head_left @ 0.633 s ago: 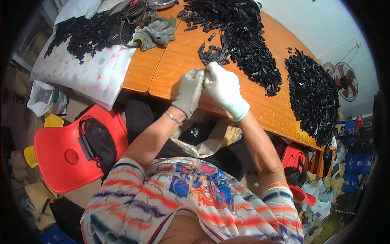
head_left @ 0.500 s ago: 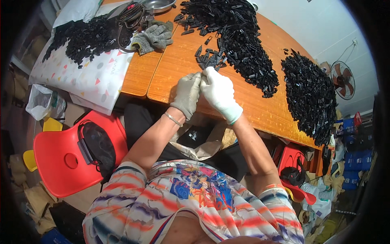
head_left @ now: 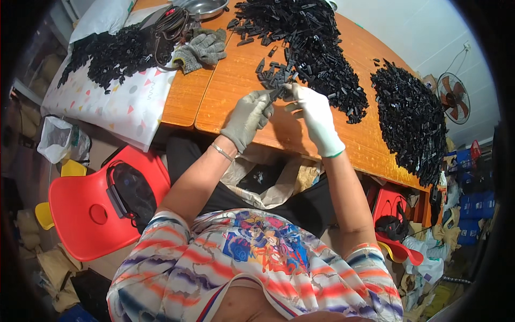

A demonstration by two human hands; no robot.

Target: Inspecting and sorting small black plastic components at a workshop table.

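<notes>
I am pinching a small black plastic piece (head_left: pixel 277 92) between the fingertips of my left hand (head_left: pixel 248 117) and right hand (head_left: pixel 315 112) — both closed on it — its long axis running hand to hand, the nearest black pile (head_left: pixel 300 48) lying just beyond my right hand.

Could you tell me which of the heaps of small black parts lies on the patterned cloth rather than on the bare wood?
The far-left heap does: it alone sits on the white patterned cloth. The other two lie on the orange tabletop.
</notes>
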